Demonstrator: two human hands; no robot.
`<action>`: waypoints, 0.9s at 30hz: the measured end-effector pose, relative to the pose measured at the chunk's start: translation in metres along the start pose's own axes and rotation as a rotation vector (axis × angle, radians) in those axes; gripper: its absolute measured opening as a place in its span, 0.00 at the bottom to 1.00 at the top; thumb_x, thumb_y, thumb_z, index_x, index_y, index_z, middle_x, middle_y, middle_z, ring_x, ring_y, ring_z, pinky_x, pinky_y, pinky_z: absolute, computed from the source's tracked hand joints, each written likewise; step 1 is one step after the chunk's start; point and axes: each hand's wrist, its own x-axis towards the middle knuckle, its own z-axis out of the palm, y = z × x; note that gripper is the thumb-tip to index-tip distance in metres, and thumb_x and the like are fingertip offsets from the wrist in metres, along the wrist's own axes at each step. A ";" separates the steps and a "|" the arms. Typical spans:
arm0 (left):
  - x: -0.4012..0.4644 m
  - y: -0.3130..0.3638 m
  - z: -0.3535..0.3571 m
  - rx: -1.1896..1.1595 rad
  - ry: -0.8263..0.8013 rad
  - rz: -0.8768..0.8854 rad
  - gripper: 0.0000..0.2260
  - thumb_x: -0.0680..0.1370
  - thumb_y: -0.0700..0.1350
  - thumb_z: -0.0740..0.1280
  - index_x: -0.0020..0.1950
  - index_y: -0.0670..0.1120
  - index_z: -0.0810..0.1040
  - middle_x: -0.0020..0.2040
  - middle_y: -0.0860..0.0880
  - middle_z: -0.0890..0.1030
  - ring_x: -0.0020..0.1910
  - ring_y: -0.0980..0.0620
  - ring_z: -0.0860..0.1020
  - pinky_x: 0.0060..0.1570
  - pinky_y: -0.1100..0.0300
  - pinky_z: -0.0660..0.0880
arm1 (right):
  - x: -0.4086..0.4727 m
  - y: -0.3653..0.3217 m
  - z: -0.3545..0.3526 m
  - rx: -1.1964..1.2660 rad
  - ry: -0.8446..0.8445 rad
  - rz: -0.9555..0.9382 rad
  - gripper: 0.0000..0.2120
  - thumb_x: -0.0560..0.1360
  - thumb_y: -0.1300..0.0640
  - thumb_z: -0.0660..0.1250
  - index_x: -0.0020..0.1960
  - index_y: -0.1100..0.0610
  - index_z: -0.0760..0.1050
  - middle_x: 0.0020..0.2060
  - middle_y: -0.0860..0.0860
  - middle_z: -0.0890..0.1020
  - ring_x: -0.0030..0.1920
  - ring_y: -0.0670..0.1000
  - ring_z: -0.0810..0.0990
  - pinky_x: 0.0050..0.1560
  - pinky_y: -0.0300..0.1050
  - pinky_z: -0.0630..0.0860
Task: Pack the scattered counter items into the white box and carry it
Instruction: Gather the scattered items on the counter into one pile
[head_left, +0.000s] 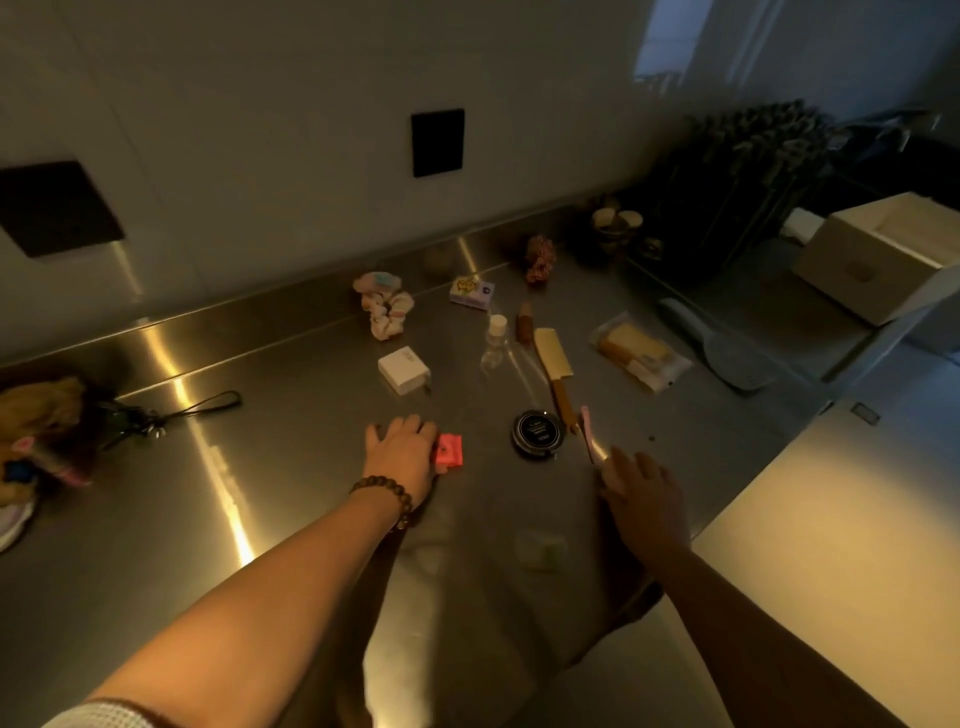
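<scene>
Both hands down on the brushed steel table (291, 467), among the scattered items.

My left hand (402, 452) lies flat, fingers (410, 425) spread, touching a small bright pink packet (450, 450). My right hand (641, 493) has its fingers curled at the slim pink-handled tool (588, 431); grip unclear. Round black tin (538, 433) between the hands. White box (883, 254) far right, well apart.

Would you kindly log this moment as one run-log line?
phase: gathering | left hand: on pink packet | right hand: at pink stick | white box: far right, unpacked
</scene>
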 end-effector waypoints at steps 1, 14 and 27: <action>-0.002 -0.002 -0.002 -0.021 0.014 -0.016 0.17 0.74 0.54 0.66 0.60 0.50 0.71 0.59 0.49 0.72 0.61 0.47 0.68 0.62 0.45 0.60 | 0.002 -0.006 -0.003 0.029 0.011 -0.020 0.28 0.77 0.46 0.62 0.74 0.49 0.58 0.71 0.53 0.65 0.68 0.56 0.64 0.66 0.54 0.66; -0.073 -0.114 -0.059 -0.166 0.302 -0.342 0.19 0.72 0.59 0.67 0.55 0.48 0.73 0.51 0.48 0.73 0.51 0.47 0.72 0.49 0.53 0.71 | 0.030 -0.237 0.021 0.298 -0.115 -0.651 0.29 0.72 0.52 0.71 0.70 0.55 0.68 0.69 0.53 0.71 0.67 0.56 0.68 0.66 0.48 0.64; -0.187 -0.262 -0.059 -0.080 0.317 -0.793 0.20 0.74 0.59 0.64 0.61 0.49 0.73 0.54 0.48 0.74 0.51 0.48 0.71 0.51 0.55 0.69 | -0.006 -0.451 0.116 0.227 -0.364 -1.056 0.28 0.76 0.50 0.65 0.73 0.47 0.61 0.74 0.49 0.64 0.72 0.53 0.62 0.71 0.50 0.60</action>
